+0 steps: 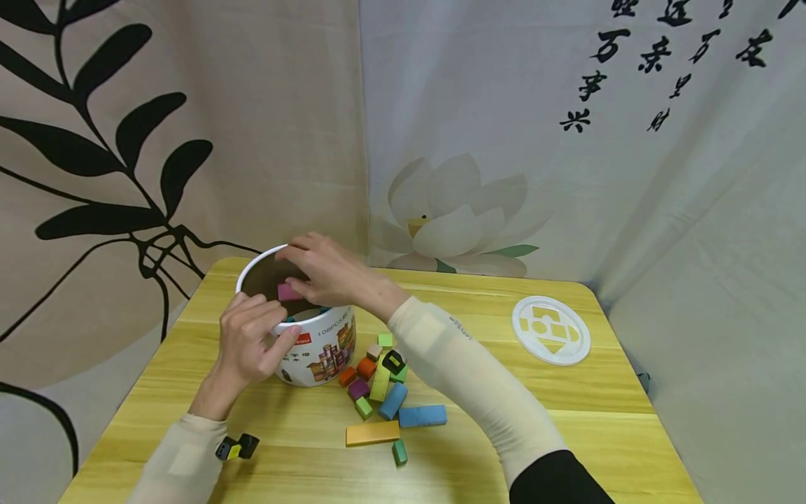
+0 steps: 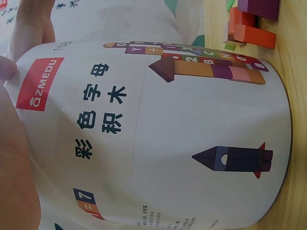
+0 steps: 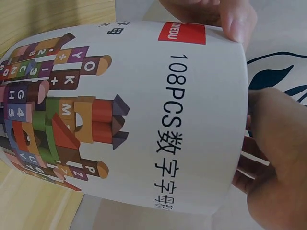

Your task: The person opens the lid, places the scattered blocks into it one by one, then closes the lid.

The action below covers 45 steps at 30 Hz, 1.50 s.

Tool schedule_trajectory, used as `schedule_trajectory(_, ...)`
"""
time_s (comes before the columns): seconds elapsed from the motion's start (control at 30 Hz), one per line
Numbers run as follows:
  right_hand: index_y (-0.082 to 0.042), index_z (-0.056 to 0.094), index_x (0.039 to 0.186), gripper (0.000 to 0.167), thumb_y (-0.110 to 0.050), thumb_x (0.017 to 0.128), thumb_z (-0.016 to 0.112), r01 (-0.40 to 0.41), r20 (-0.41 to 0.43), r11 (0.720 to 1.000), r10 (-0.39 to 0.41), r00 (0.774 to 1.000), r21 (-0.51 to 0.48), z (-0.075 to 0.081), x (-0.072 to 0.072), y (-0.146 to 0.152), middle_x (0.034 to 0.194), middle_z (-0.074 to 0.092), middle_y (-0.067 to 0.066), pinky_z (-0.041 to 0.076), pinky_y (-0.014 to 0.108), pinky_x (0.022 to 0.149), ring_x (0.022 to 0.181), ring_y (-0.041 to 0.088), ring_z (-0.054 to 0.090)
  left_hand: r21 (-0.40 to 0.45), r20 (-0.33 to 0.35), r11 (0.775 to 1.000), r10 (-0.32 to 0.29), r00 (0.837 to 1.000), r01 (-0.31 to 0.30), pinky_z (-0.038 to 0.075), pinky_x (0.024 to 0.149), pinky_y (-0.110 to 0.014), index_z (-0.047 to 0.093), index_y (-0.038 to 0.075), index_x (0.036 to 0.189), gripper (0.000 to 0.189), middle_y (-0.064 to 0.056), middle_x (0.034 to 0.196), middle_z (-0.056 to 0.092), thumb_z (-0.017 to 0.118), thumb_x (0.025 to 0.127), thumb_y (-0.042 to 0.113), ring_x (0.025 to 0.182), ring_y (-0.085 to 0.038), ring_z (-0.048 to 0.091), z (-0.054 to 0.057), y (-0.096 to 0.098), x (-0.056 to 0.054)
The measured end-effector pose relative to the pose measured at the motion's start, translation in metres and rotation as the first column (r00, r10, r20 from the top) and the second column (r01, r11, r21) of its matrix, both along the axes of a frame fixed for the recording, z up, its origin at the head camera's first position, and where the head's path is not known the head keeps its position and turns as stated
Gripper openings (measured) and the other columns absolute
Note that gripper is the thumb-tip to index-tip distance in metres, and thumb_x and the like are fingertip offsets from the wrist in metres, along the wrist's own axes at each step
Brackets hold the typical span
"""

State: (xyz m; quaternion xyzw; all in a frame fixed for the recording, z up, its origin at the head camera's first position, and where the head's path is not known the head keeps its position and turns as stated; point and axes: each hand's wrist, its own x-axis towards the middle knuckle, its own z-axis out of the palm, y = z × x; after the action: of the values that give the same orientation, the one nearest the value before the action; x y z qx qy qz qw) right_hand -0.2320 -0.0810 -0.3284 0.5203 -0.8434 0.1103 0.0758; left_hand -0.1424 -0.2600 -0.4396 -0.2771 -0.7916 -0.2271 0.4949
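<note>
A white round bucket printed with pictures of building blocks stands at the left of the table, its mouth tilted toward the left hand. The left hand grips the near rim, thumb outside and fingers over the edge. The right hand reaches over the far right rim, its fingers bent into the mouth. Right by its thumb, inside the bucket, is a pink block. In the right wrist view the fingers pass partly behind the rim; I cannot tell whether they hold the block. Bits of blue show deeper inside.
Several loose wooden blocks lie right of the bucket, among them a blue block, an orange plank, a green block and a purple block. A white lid with cut-out shapes lies at the right. Curtains hang behind the table.
</note>
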Motion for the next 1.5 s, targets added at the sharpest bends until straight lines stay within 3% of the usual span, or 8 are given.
schedule_trajectory(0.2,-0.011,0.062,0.158,0.055,-0.044,0.114,0.062,0.017,-0.022,0.998,-0.016,1.000,0.060,-0.003,0.001,0.000,0.163,0.064,0.009,0.039,0.042,0.135,0.156,0.029,0.055,-0.002,0.004,1.000,0.004,1.000,-0.004,0.027,0.067,-0.036,0.046,0.017,0.060,0.053,0.003,0.053,0.042,0.054,0.103,0.046,0.056,-0.014,0.033,-0.001,0.000,0.000)
schedule_trajectory(0.5,-0.014,0.053,0.167,0.063,-0.051,0.116,0.054,0.003,-0.047,0.995,0.001,0.999,0.097,-0.008,0.004,0.002,0.175,0.052,0.011,0.029,0.042,0.141,0.166,0.030,0.045,-0.003,0.003,1.000,0.003,1.000,-0.003,0.028,0.067,-0.036,0.047,0.016,0.061,0.055,0.003,0.053,0.043,0.054,0.105,0.048,0.057,-0.014,0.034,-0.002,0.000,0.000)
schedule_trajectory(0.73,-0.021,0.041,0.175,0.067,-0.054,0.117,0.049,0.024,0.046,0.995,-0.028,0.999,0.095,-0.011,0.008,0.008,0.183,0.040,0.010,0.022,0.049,0.144,0.174,0.034,0.031,-0.002,0.002,1.000,0.008,1.000,-0.008,0.031,0.067,-0.039,0.055,0.014,0.063,0.055,0.001,0.054,0.051,0.054,0.106,0.048,0.056,-0.016,0.039,-0.003,0.001,-0.001)
schedule_trajectory(0.87,-0.022,0.035,0.177,0.069,-0.054,0.117,0.048,0.009,0.077,0.997,-0.015,0.997,0.076,-0.012,0.011,0.016,0.185,0.034,0.011,0.017,0.051,0.145,0.177,0.034,0.024,0.000,-0.011,1.000,0.009,1.000,-0.009,0.031,0.066,-0.039,0.061,0.012,0.064,0.057,0.000,0.055,0.054,0.052,0.107,0.049,0.055,-0.016,0.038,-0.002,0.001,-0.001)
schedule_trajectory(1.13,-0.022,0.025,0.180,0.076,-0.052,0.116,0.052,0.004,0.146,1.000,-0.003,0.989,-0.009,-0.019,0.019,0.042,0.189,0.026,0.009,0.011,0.049,0.146,0.179,0.034,0.014,0.009,-0.016,1.000,-0.009,1.000,0.010,0.025,0.066,-0.035,0.047,0.016,0.059,0.054,0.004,0.052,0.042,0.054,0.103,0.046,0.056,-0.012,0.029,-0.001,0.000,-0.002)
schedule_trajectory(1.27,-0.022,0.024,0.180,0.077,-0.051,0.116,0.054,0.011,0.179,0.999,-0.003,0.984,-0.041,-0.023,0.024,0.057,0.190,0.022,0.009,0.011,0.050,0.146,0.180,0.034,0.011,0.008,-0.010,1.000,-0.008,1.000,0.008,0.024,0.067,-0.034,0.046,0.017,0.059,0.050,0.004,0.052,0.042,0.056,0.100,0.043,0.056,-0.012,0.029,-0.002,-0.001,-0.001)
schedule_trajectory(1.5,-0.023,0.024,0.181,0.078,-0.049,0.115,0.056,0.010,0.192,0.995,0.008,0.981,-0.094,-0.030,0.036,0.086,0.191,0.019,0.007,0.011,0.052,0.146,0.181,0.031,0.006,0.019,-0.022,1.000,-0.012,1.000,0.012,0.024,0.067,-0.034,0.047,0.017,0.060,0.052,0.004,0.054,0.046,0.055,0.102,0.045,0.056,-0.014,0.032,-0.002,-0.001,-0.002)
